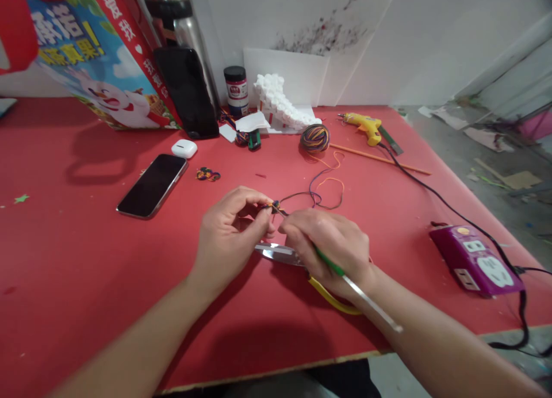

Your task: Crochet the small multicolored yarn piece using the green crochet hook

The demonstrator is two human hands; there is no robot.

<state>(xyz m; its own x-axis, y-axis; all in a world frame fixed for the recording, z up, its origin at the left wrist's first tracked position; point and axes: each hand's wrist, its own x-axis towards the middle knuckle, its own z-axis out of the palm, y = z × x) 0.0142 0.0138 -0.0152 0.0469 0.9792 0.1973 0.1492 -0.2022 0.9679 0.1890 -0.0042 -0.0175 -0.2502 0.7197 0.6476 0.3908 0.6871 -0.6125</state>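
Note:
My left hand (235, 231) pinches a small dark multicoloured yarn piece (275, 206) between thumb and fingers. My right hand (330, 242) is closed around a thin crochet hook (364, 297) with a green grip and a silvery end, its tip at the yarn piece. From that piece, loose yarn loops back to a multicoloured yarn ball (314, 138). Scissors lie on the table under my right hand, with a metal blade (276, 252) and a yellow handle (334, 299) showing. Another small yarn piece (207, 174) rests further back, to the left.
On the red table (107, 283) lie a phone (153, 185), a white earbud case (184, 149), a yellow glue gun (364, 126), an orange stick (383, 159) and a purple power strip (476, 263). A jar (236, 91) and white model (282, 103) stand behind.

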